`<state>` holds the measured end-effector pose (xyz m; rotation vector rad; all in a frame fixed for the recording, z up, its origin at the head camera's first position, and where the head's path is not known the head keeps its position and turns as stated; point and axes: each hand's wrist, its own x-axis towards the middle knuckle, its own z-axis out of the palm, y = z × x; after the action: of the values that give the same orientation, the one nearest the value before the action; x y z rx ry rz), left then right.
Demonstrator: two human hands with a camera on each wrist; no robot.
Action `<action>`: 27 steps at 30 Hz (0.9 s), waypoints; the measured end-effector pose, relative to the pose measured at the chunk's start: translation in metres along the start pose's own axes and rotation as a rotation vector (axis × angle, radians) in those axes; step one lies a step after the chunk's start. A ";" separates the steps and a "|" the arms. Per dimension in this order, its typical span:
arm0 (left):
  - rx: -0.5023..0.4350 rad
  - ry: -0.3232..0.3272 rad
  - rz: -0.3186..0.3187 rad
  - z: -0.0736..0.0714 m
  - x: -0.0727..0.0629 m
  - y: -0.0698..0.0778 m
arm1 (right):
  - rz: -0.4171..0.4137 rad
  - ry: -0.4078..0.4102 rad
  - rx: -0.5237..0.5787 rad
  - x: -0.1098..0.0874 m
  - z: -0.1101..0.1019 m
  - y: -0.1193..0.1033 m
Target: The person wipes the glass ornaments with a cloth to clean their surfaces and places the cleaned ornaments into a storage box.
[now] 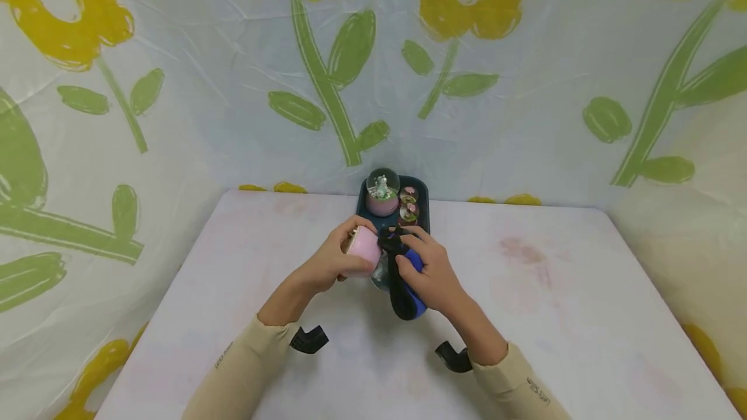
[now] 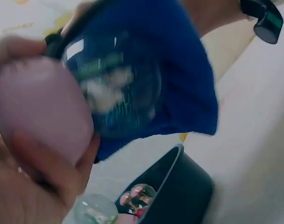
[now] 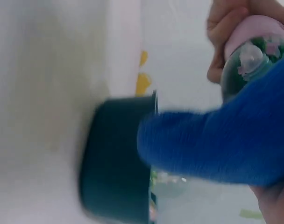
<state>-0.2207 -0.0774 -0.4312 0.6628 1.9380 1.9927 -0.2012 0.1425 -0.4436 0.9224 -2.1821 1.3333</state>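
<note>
My left hand (image 1: 335, 255) grips a snow globe by its pink base (image 2: 44, 109), holding it tilted over the table. The clear dome (image 2: 116, 88), with small pale figures inside, points toward my right hand. In my right hand (image 1: 428, 268) is a soft blue cloth (image 3: 212, 144) with a black side, its fingers bent over the top. In the left wrist view the cloth lies behind and against the dome. The right wrist view shows the cloth covering part of the globe.
Just beyond my hands stands a dark teal tray (image 1: 425, 196) with raised walls. It holds another snow globe with a pink base (image 1: 382, 206) and smaller globes (image 1: 409, 211). A flower-printed curtain (image 1: 373, 83) hangs behind the white table (image 1: 525, 316).
</note>
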 end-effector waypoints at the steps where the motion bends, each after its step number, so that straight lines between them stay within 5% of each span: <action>1: -0.051 -0.034 0.008 -0.002 0.000 -0.001 | 0.009 0.006 0.083 -0.001 0.000 0.000; 6: -0.296 -0.087 0.042 -0.003 -0.001 -0.013 | 0.093 0.130 0.491 -0.007 0.008 -0.006; 10: -0.467 -0.027 0.045 0.004 -0.004 -0.022 | 0.183 0.293 0.711 -0.011 0.016 -0.018; 13: -0.550 0.042 0.055 0.012 -0.004 -0.025 | 0.215 0.402 0.777 -0.009 0.022 -0.024; 17: -0.555 0.150 0.071 0.024 -0.004 -0.027 | 0.277 0.542 0.733 -0.008 0.031 -0.024; 21: -0.481 0.243 0.095 0.032 -0.009 -0.031 | 0.320 0.593 0.592 -0.011 0.037 -0.022; 27: -0.346 0.263 0.160 0.033 -0.013 -0.033 | 0.278 0.597 0.293 -0.007 0.033 -0.024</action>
<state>-0.1960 -0.0536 -0.4657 0.4994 1.6454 2.5454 -0.1789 0.1074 -0.4482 0.2473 -1.7128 1.8112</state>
